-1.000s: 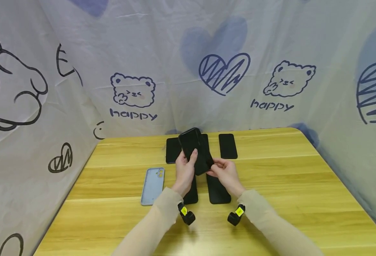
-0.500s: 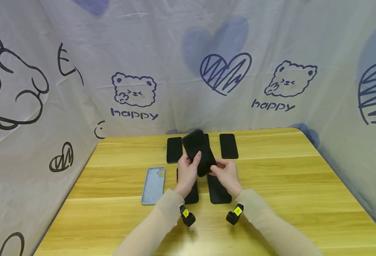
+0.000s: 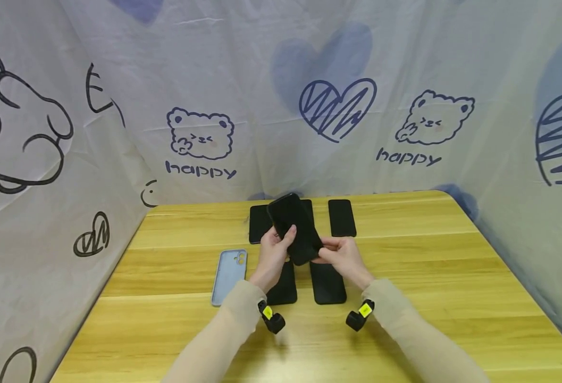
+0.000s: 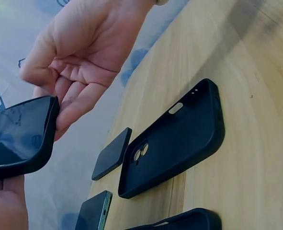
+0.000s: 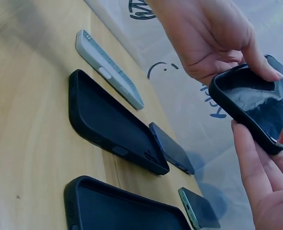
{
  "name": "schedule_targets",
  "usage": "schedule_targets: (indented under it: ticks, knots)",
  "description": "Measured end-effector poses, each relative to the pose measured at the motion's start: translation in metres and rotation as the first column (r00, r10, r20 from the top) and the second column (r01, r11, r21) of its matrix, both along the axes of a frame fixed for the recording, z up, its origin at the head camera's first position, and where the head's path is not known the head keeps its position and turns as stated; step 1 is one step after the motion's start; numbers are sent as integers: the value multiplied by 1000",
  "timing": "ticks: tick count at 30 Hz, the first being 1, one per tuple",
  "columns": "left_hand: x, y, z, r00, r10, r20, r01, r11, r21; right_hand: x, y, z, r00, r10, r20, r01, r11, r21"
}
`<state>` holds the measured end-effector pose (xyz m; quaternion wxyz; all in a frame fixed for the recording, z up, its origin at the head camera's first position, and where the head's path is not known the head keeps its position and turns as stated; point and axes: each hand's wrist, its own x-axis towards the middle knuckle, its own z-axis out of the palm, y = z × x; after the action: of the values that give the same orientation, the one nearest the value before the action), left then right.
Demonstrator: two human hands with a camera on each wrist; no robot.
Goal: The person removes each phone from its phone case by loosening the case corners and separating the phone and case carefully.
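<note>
A phone with a dark glossy screen lies in a black phone case [image 3: 296,226], raised above the table and tilted. My left hand [image 3: 272,255] grips it from the left side, thumb across the screen. My right hand [image 3: 345,256] pinches its near right corner. In the left wrist view, the right hand's fingers [image 4: 79,98] lie at the case's edge, and a narrow gap shows between screen and rim at that corner. The right wrist view shows the left thumb [image 5: 261,64] on the screen and the right fingers [image 5: 256,165] under the case.
Two black phone cases [image 3: 283,290] [image 3: 327,284] lie open side up on the wooden table, below the hands. A light blue case [image 3: 229,277] lies left. Further back are dark phones [image 3: 259,223] [image 3: 342,218], with another partly hidden behind the held one. A printed cloth [image 3: 271,133] surrounds the table.
The held phone and case shifted slightly right, then back left, changing tilt. The left wrist has moved a little left and the right wrist a little right; both hands keep their hold.
</note>
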<state>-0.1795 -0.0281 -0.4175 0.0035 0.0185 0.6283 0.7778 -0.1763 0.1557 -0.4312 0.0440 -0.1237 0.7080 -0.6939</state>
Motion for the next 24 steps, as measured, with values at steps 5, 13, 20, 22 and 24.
schedule_targets:
  ticks: [5,13,20,22,24]
  knots:
    - [-2,-5,1,997,-57,58,52,995,85,0,4,4,993,97,65,-91,992,-82]
    - [-5,-9,5,982,-162,97,135,961,240,-3,12,4,948,298,115,-255,923,-288]
    - [-5,-8,3,955,-263,136,204,918,341,-4,16,-4,869,482,114,-377,793,-478]
    - [-6,-9,3,950,-283,135,219,907,361,-4,17,-6,854,509,107,-392,765,-510]
    - [-6,-10,2,947,-289,136,224,904,363,-5,17,-7,851,513,110,-395,764,-510]
